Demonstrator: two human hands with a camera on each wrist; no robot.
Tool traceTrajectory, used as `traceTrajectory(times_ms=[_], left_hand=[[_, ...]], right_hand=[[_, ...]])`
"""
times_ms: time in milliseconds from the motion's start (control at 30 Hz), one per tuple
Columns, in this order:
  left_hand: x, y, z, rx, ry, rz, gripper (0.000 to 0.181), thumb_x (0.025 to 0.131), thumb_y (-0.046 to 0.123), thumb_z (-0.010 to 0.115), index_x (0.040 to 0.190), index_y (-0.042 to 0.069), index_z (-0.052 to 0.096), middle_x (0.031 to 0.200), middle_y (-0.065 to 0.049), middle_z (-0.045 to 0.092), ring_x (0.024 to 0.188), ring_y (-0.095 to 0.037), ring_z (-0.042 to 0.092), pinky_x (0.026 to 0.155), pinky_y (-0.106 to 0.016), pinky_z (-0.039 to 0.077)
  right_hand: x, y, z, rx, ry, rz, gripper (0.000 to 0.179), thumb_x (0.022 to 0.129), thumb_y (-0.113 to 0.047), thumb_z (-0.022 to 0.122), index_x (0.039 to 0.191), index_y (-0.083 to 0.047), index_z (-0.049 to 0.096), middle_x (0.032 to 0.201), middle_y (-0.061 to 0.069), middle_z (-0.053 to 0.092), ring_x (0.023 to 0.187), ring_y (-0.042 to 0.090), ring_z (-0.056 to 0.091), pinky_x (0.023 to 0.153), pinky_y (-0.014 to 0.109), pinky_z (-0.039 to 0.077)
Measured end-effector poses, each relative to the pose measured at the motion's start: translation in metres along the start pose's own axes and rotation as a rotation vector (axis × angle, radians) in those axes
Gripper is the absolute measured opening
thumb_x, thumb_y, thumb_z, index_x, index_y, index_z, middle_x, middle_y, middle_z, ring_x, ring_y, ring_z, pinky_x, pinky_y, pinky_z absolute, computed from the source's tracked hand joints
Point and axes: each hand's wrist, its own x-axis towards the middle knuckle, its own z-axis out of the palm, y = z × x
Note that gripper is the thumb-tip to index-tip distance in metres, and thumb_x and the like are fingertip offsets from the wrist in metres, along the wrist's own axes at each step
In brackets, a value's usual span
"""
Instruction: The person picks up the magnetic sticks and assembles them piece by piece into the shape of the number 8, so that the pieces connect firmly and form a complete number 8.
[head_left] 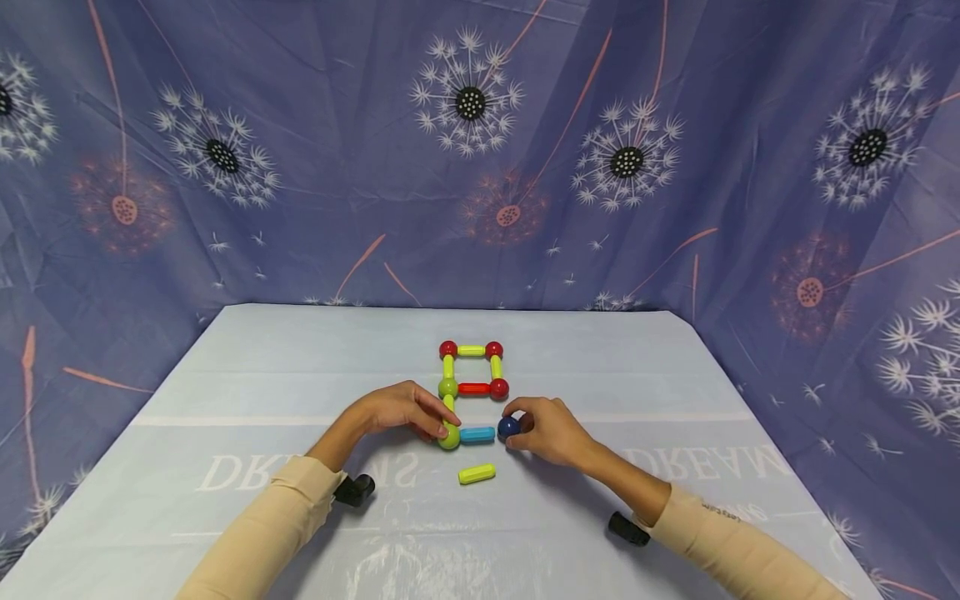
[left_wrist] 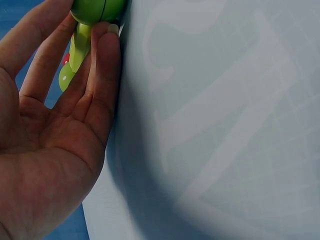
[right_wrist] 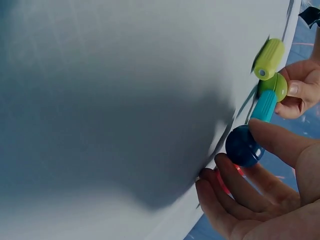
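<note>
Flat on the table, red balls (head_left: 493, 350), a green ball (head_left: 447, 387), yellow-green rods (head_left: 471, 351) and a red rod (head_left: 473, 388) form a square. Another yellow-green rod runs from its near left corner to a lower green ball (head_left: 449, 437). My left hand (head_left: 408, 410) pinches that lower ball between thumb and fingers. A light blue rod (head_left: 477, 434) extends rightward from it. At the rod's right end, my right hand (head_left: 551, 429) pinches a dark blue ball (right_wrist: 244, 146) between thumb and fingers. Whether ball and rod touch is too close to tell.
One loose yellow-green rod (head_left: 477, 474) lies on the near side of the blue rod. The pale sheet-covered table (head_left: 247, 358) stands before a purple dandelion-print cloth (head_left: 337, 167). Dark wrist cameras (head_left: 355, 490) jut from under both sleeves.
</note>
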Motion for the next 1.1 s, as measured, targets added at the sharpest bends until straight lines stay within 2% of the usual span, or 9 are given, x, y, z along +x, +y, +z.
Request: traceTrajectory(times_ms=[200, 400, 933, 1100], left_hand=[[0.0005, 0.0001, 0.0001, 0.006, 0.004, -0.006, 0.031, 0.087, 0.013, 0.078, 0.117, 0.006, 0.077, 0.11, -0.007, 0.077, 0.088, -0.015, 0.072, 0.083, -0.033, 0.06], [0.0001, -0.0005, 0.0001, 0.008, 0.007, -0.003, 0.031, 0.087, 0.014, 0.078, 0.117, 0.006, 0.077, 0.11, -0.007, 0.078, 0.089, -0.016, 0.073, 0.083, -0.034, 0.06], [-0.0001, -0.0001, 0.0021, 0.026, 0.023, 0.0, 0.03, 0.088, 0.016, 0.077, 0.117, 0.008, 0.078, 0.11, -0.007, 0.078, 0.087, -0.015, 0.071, 0.079, -0.031, 0.058], [-0.0001, -0.0011, 0.0017, 0.026, 0.02, 0.002, 0.03, 0.089, 0.015, 0.077, 0.118, 0.008, 0.077, 0.11, -0.007, 0.078, 0.087, -0.016, 0.071, 0.08, -0.031, 0.058]], right_hand=[[-0.001, -0.0002, 0.0016, -0.02, 0.0, -0.011, 0.038, 0.08, -0.012, 0.085, 0.116, -0.009, 0.073, 0.088, 0.003, 0.076, 0.075, 0.011, 0.064, 0.068, 0.031, 0.051], [-0.0011, 0.0016, 0.0024, -0.02, -0.001, -0.013, 0.037, 0.08, -0.012, 0.085, 0.115, -0.01, 0.073, 0.089, 0.004, 0.076, 0.074, 0.011, 0.064, 0.064, 0.029, 0.053], [-0.0003, 0.0014, 0.0046, -0.043, 0.0, -0.038, 0.036, 0.079, -0.014, 0.086, 0.113, -0.011, 0.074, 0.088, 0.002, 0.076, 0.076, 0.011, 0.065, 0.074, 0.035, 0.05], [-0.0001, 0.0001, 0.0042, -0.04, -0.005, -0.034, 0.036, 0.078, -0.013, 0.086, 0.112, -0.011, 0.074, 0.088, 0.002, 0.076, 0.076, 0.011, 0.065, 0.074, 0.035, 0.051]])
